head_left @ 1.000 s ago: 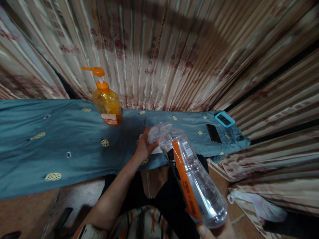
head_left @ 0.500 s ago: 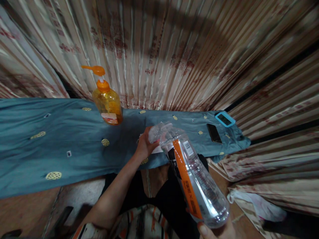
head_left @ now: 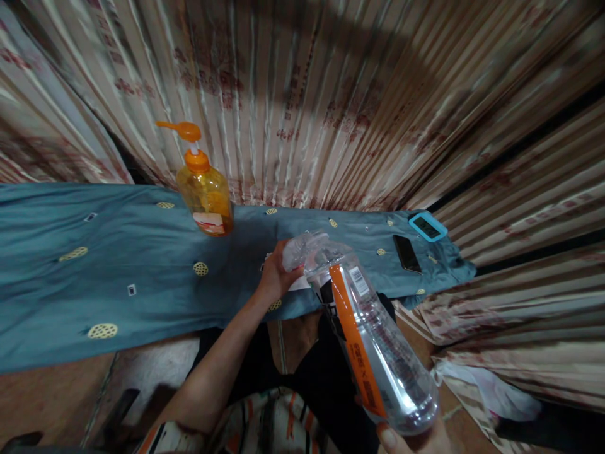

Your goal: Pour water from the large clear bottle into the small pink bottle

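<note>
My right hand [head_left: 413,438] is closed around the base of a large clear plastic bottle [head_left: 378,340] with an orange, silver and black label. The bottle tilts, its base near me and its narrower end away to the left. My left hand [head_left: 278,271] grips a clear plastic container [head_left: 300,249] at that far end, against or very close to the bottle. The container's exact kind, and where the two meet, I cannot make out. A white and red piece [head_left: 299,284] shows just below the left fingers.
A bench with a teal pineapple-print cloth [head_left: 155,284] runs across in front of me. On it stand an orange pump bottle [head_left: 208,202] at left, and a black phone [head_left: 406,253] and a blue-framed device [head_left: 428,227] at right. Pleated curtains [head_left: 302,107] hang behind.
Almost nothing differs. The large bottle has shifted very slightly to the right and down, with both hands keeping their hold.
</note>
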Available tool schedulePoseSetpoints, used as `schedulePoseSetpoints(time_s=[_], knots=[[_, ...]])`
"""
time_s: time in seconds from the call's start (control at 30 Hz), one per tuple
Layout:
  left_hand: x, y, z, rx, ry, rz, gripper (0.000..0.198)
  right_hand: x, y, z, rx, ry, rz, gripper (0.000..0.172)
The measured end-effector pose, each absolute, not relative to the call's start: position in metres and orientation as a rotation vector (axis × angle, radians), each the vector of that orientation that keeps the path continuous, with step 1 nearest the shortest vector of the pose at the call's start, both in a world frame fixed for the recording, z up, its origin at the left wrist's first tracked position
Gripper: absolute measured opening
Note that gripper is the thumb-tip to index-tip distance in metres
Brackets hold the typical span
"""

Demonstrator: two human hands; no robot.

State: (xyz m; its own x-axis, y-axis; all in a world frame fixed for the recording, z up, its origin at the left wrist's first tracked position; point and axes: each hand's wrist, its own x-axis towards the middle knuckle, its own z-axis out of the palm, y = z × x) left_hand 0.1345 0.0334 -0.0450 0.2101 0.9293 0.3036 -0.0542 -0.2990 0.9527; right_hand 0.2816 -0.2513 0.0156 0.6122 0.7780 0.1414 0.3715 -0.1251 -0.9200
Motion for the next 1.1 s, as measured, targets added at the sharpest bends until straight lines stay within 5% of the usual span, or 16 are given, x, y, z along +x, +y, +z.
schedulePoseSetpoints(time_s=[1.1], knots=[[0.134, 0.033, -0.044, 1.496, 0.829, 1.276, 0.052, 0.291, -0.248, 0.026, -1.716, -0.966, 0.485, 0.081]])
